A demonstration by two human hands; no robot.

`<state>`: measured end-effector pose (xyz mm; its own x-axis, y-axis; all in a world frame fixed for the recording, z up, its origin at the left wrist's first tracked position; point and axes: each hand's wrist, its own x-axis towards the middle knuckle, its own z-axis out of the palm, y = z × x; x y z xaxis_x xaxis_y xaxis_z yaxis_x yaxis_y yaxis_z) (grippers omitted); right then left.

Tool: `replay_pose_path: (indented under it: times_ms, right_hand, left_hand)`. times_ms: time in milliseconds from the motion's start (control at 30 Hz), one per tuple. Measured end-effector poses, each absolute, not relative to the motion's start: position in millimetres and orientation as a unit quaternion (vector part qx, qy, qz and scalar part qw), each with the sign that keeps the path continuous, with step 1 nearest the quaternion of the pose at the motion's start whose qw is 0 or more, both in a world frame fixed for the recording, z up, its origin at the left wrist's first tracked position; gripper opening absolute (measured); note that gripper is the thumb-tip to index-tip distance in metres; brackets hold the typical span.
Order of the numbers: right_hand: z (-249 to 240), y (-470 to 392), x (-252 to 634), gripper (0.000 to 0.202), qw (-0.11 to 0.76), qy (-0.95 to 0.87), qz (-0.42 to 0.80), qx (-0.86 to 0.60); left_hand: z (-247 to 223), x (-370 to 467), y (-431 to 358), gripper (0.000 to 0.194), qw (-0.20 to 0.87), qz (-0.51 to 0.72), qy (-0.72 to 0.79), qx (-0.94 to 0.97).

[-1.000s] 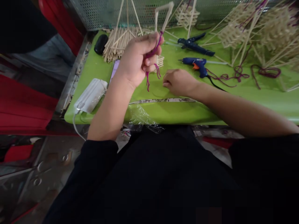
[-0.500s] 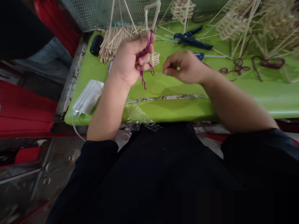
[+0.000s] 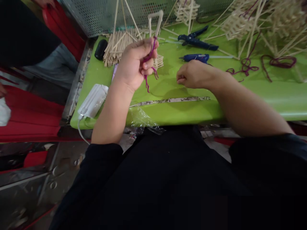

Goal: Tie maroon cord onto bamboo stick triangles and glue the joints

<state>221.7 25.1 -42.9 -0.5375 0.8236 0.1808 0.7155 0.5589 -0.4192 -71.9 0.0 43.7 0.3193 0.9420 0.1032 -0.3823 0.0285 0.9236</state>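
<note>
1. My left hand [image 3: 139, 62] is closed, pinching purple cord [image 3: 146, 82] already on the stick frame [image 3: 155, 14] at its 12 o'clock; cord ends dangle loose.
2. My right hand [image 3: 192, 74], 3 o'clock, curls; contents I can't tell.

Dim room, one glossy bright patch.
From where I stand, the smooth lime-green tabletop [image 3: 263, 102] shines palely at three o'clock, with a faint shadow beside the bare right hand [image 3: 193, 75]. The plain black fabric shirt [image 3: 172, 179] at six sinks into featureless dark; the pale wooden-stick lattices [image 3: 284, 27] at two blur; shapes stretch toward the edges.
</note>
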Motion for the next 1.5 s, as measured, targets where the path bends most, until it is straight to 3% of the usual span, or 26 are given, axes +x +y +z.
replay_pose_path:
  times_ms: [100,300,400,533,600,667,867,1000,1133,1333,1500]
  right_hand:
    - [-34.7,25.0,218.9,0.014,0.113,-0.888,0.118,-0.429]
    - [-18.1,10.7,204.5,0.014,0.013,-0.907,0.046,-0.419]
    - [-5.8,2.4,198.7,0.014,-0.002,-0.903,0.112,-0.416]
    - [12.4,0.3,208.8,0.018,0.135,-0.865,0.302,-0.377]
    - [19.9,2.4,221.1,0.025,0.222,-0.835,0.302,-0.403]
    - [26.0,4.3,232.2,0.033,0.234,-0.823,0.248,-0.454]
    - [25.1,5.8,234.9,0.046,0.055,-0.831,0.035,-0.553]
    - [9.8,12.9,232.5,0.026,-0.059,-0.844,-0.026,-0.533]
    - [12.4,17.9,239.3,0.037,-0.069,-0.845,-0.005,-0.531]
    - [14.6,7.7,244.3,0.069,-0.01,-0.863,0.073,-0.5]
    - [13.7,-36.9,257.3,0.062,-0.101,-0.858,0.109,-0.493]
  left_hand:
    - [42.4,-71.4,2.8,0.02,0.641,0.512,0.301,0.487]
    - [42.9,-71.9,6.6,0.024,0.659,0.512,0.317,0.451]
    - [44.0,-72.4,4.9,0.023,0.678,0.511,0.303,0.433]
    - [44.0,-72.7,3.8,0.022,0.673,0.507,0.284,0.458]
    - [43.8,-72.7,4.1,0.023,0.673,0.503,0.264,0.474]
    - [43.6,-72.8,4.8,0.023,0.675,0.501,0.258,0.475]
    - [41.6,-73.2,5.7,0.024,0.682,0.516,0.27,0.443]
    - [43.3,-71.2,1.4,0.023,0.691,0.509,0.268,0.438]
    - [48.3,-69.1,-3.7,0.026,0.697,0.507,0.285,0.419]
    - [50.2,-69.1,-3.4,0.027,0.668,0.5,0.279,0.476]
    - [53.1,-69.0,-6.2,0.031,0.659,0.491,0.303,0.483]
